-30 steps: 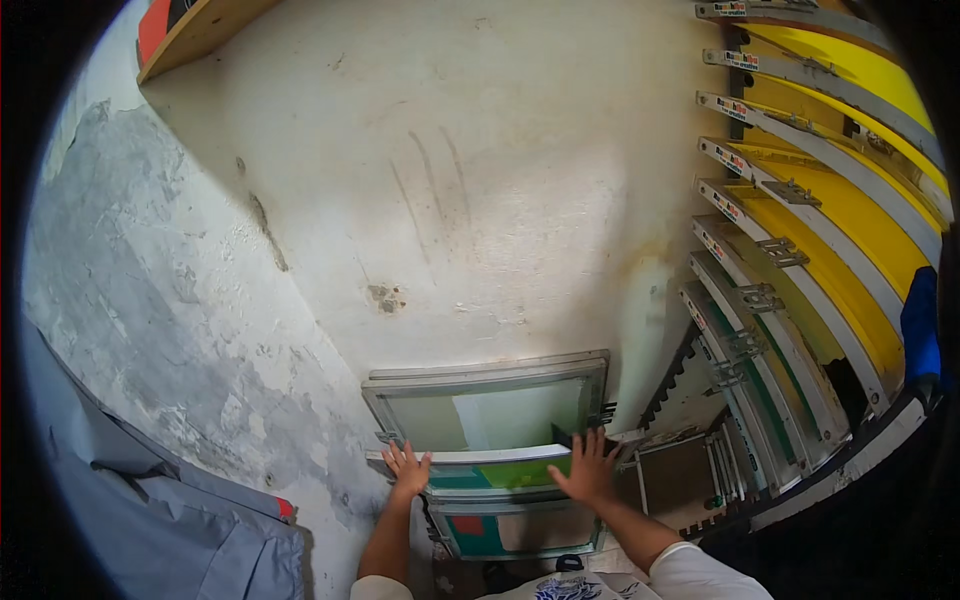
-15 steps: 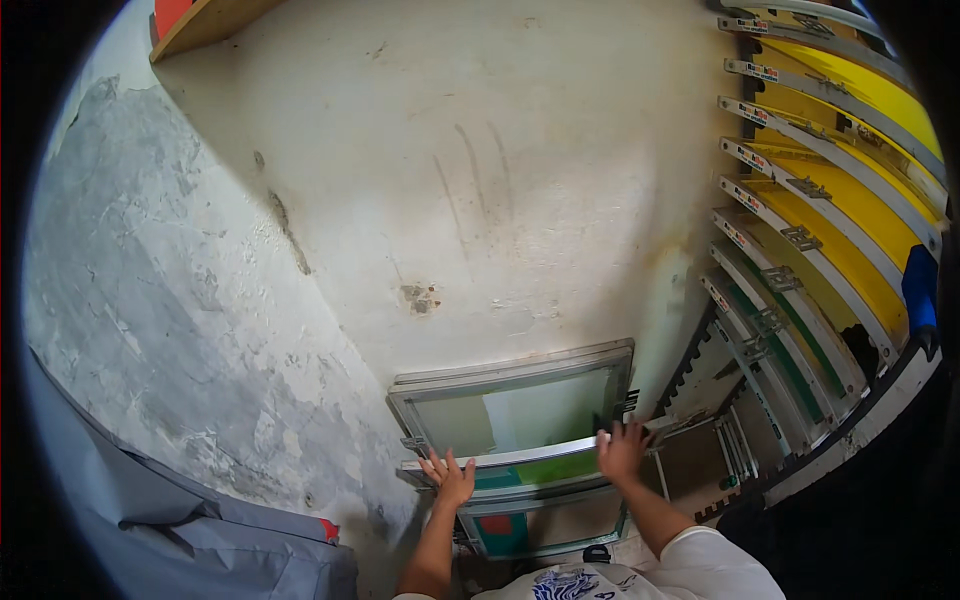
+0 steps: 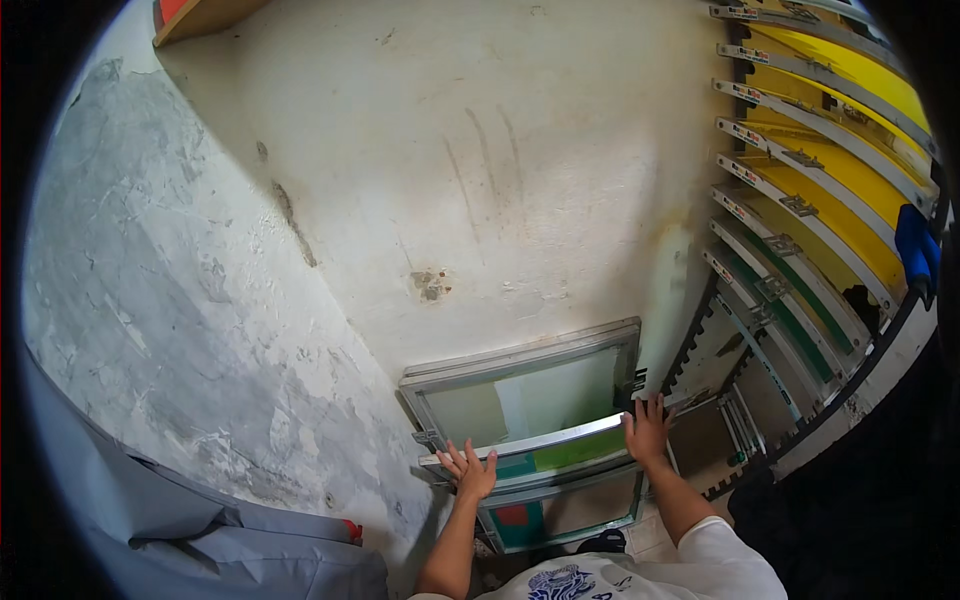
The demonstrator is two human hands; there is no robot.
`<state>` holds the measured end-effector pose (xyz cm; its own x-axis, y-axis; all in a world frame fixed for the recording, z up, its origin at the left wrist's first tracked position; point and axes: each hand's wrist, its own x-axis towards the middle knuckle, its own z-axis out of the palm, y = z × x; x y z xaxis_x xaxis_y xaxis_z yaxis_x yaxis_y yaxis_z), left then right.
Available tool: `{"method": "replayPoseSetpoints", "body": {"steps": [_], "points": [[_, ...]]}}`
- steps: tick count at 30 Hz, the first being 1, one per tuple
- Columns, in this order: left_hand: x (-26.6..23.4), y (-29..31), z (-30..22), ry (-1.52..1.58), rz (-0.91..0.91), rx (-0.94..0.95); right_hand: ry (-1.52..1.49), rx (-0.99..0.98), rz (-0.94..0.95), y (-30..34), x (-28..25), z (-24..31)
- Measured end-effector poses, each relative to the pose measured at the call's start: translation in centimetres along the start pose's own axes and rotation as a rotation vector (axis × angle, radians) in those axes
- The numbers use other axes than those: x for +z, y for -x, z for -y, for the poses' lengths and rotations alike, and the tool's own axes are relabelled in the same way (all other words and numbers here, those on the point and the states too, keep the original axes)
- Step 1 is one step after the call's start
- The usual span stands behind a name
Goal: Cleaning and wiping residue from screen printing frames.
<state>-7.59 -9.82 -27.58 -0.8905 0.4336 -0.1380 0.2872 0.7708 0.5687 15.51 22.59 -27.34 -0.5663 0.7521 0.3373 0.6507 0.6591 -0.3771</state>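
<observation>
Silver-edged screen frames (image 3: 520, 350) lean against the wall low in front of me. A nearer screen frame has a bright metal top bar (image 3: 550, 437) with teal and green mesh below it. Near the bar's left end my left hand (image 3: 473, 473) rests with fingers spread. At the right end is my right hand (image 3: 648, 432), fingers stretched upward and apart, touching the bar's end. My palms hide where the thumbs lie. Nearer to me stands another screen frame (image 3: 570, 508) with a red and teal patch at its left.
On the right a slotted rack (image 3: 745, 455) holds several screen frames with yellow and green mesh (image 3: 800, 165). A blue-handled tool (image 3: 917, 250) is at the rack's near edge. Grey fabric (image 3: 230, 545) hangs at lower left beside the rough grey wall (image 3: 180, 280). A wooden shelf edge (image 3: 205, 18) juts out above.
The whole view has shifted slightly, so frames and hands sit further right and a little higher. Both hands keep about the same place on the bar.
</observation>
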Motion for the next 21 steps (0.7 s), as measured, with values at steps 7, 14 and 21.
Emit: {"method": "replayPoseSetpoints", "body": {"steps": [7,14,21], "points": [[0.2,0.2,0.5,-0.007,-0.011,-0.023,-0.071,-0.131,-0.009,3.2,1.8,6.2],[-0.6,0.5,0.7,-0.003,-0.038,-0.043,-0.013,-0.146,0.033,-0.1,0.1,-0.4],[-1.6,-0.3,1.0,-0.024,-0.036,-0.106,-0.073,-0.194,-0.023,1.9,1.5,2.5]]}}
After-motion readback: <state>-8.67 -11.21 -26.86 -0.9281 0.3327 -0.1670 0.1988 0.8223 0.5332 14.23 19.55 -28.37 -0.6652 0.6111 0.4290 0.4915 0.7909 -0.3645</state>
